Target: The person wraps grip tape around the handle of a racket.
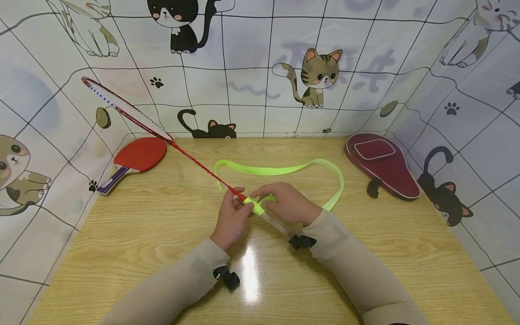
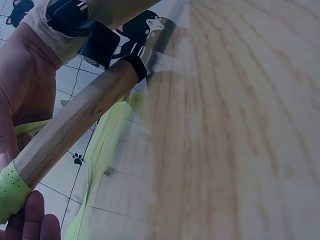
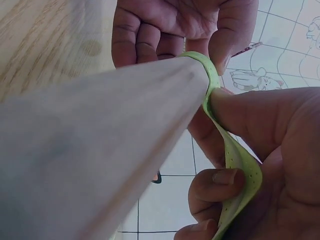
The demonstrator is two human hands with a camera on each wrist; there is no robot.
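A red badminton racket (image 1: pixel 195 161) slants across the table, its head raised at the back left. My left hand (image 1: pixel 230 221) holds it at the top of the handle, thumb and fingers around the lime-green wrapped turns (image 1: pixel 255 206). Below these turns, the handle (image 2: pixel 80 117) shows bare wood in the left wrist view. My right hand (image 1: pixel 290 203) pinches the perforated green grip tape (image 3: pixel 237 170) close to the handle, its thumb at the wrapped edge. From there the loose length of tape (image 1: pixel 268 171) loops over the table behind both hands.
A red table tennis bat (image 1: pixel 140 155) lies at the back left of the wooden table (image 1: pixel 162 234). At the back right is a dark red bat case (image 1: pixel 378 162). Cat-patterned sheeting (image 1: pixel 252 90) stands behind and along both sides.
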